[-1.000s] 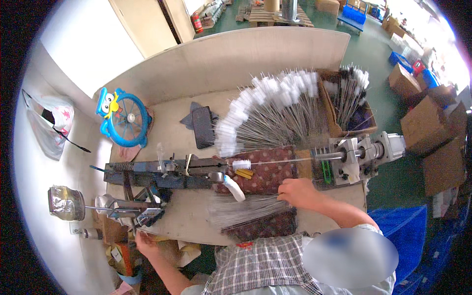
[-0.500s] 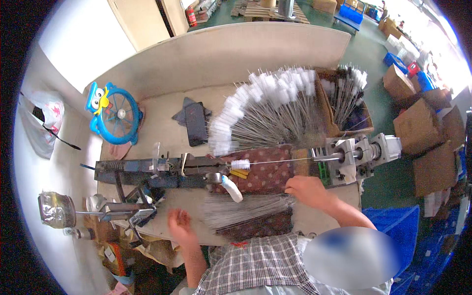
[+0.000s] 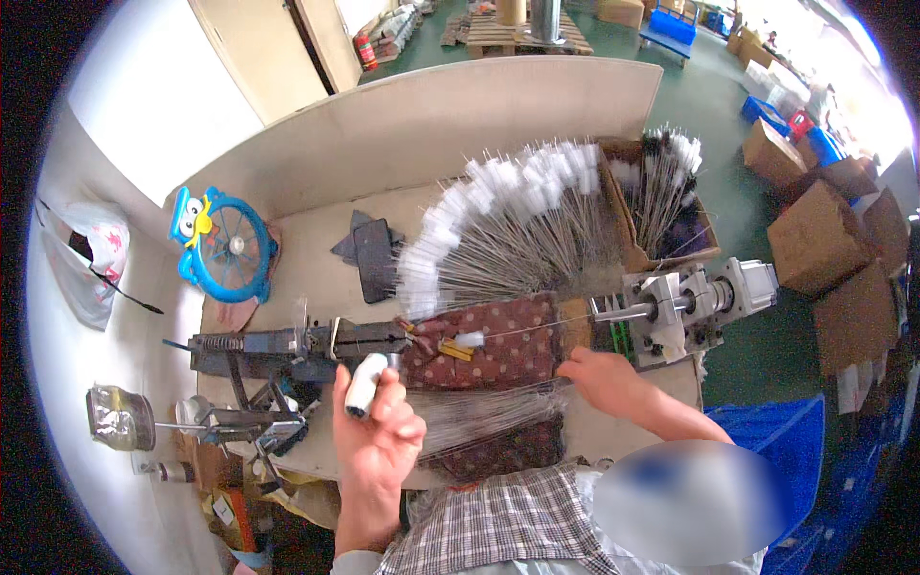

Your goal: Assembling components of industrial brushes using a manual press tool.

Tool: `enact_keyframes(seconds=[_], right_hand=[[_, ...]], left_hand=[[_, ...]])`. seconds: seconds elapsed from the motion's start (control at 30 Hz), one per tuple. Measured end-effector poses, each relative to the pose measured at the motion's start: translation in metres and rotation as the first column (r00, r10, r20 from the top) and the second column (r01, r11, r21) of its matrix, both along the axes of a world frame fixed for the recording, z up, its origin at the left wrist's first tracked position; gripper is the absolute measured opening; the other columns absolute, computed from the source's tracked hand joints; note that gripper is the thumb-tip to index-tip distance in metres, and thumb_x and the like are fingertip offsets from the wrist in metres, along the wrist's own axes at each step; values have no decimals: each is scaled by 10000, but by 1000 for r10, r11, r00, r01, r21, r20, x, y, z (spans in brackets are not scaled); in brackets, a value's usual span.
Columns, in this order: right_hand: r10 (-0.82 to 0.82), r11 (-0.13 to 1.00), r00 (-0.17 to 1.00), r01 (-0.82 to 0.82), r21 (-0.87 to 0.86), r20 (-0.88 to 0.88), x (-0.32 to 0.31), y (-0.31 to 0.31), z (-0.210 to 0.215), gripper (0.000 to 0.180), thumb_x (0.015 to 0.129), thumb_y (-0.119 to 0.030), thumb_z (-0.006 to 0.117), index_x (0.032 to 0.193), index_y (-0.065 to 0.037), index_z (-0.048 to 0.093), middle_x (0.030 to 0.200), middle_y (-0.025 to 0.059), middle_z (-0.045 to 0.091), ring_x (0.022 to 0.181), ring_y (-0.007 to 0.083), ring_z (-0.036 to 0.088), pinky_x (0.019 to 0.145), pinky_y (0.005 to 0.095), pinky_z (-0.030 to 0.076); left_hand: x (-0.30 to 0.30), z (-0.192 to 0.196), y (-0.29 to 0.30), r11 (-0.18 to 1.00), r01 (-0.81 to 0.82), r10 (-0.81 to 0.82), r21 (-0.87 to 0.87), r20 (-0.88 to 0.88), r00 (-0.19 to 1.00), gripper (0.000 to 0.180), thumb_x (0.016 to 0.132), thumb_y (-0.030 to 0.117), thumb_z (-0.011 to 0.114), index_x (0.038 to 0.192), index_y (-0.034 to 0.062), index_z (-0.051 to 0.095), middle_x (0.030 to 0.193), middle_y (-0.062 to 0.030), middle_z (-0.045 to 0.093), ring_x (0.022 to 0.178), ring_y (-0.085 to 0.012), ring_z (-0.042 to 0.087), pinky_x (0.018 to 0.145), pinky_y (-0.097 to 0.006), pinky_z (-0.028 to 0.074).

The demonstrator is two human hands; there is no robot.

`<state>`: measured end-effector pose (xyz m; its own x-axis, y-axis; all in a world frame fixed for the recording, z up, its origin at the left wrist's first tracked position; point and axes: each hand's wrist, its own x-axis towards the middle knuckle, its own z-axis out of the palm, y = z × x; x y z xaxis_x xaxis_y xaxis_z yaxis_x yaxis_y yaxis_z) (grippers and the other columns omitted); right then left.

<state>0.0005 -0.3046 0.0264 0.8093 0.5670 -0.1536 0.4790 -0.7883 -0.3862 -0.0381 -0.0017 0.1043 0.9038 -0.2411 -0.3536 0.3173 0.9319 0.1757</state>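
The left hand [image 3: 379, 439] is curling around a stiff-looking white handle [image 3: 363, 387]. The right hand [image 3: 610, 379] is nearing wires [image 3: 489, 410], likely light, springy, best held by their ends; whether it's pinching any, I cannot tell.

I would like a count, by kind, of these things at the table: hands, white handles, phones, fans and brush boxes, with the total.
Hands: 2 (left hand, right hand)
White handle: 1
Phone: 1
Fan: 1
Brush box: 1
Total: 6
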Motion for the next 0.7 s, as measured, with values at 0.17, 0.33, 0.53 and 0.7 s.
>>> enact_keyframes(seconds=[0.17,0.33,0.53,0.7], right_hand=[[-42,996,999,42,-74,5,-14,15,14,220,711,-38,573,925,-44,523,919,156,528,799,350,599,631,429,516],[-47,945,971,119,-305,233,-3,-13,74,227,673,-29,586,889,-48,521,875,139,508,820,319,567,689,403,499],[-380,921,806,285,265,455,16,-51,121,218,677,22,531,877,-24,601,920,107,580,852,278,568,719,371,485],[-119,961,827,-44,273,549,37,-47,71,232,667,43,567,894,8,597,923,110,604,827,273,586,721,346,500]], left_hand=[[-26,-31,-16,921,103,-110,376,-4,994,420,955,358,358,936,10,592,675,-96,593,481,-165,507,612,-340,500],[-18,-7,-15,709,307,-554,635,231,800,213,920,136,495,998,-36,593,835,-102,627,666,-147,574,616,-284,484],[13,-14,-57,464,94,-641,881,261,722,176,901,121,506,963,-16,598,841,-90,625,660,-148,574,611,-272,486],[83,-50,-140,-223,-630,-710,744,318,628,257,850,157,545,1068,22,567,988,-124,593,656,-219,622,595,-311,508]])
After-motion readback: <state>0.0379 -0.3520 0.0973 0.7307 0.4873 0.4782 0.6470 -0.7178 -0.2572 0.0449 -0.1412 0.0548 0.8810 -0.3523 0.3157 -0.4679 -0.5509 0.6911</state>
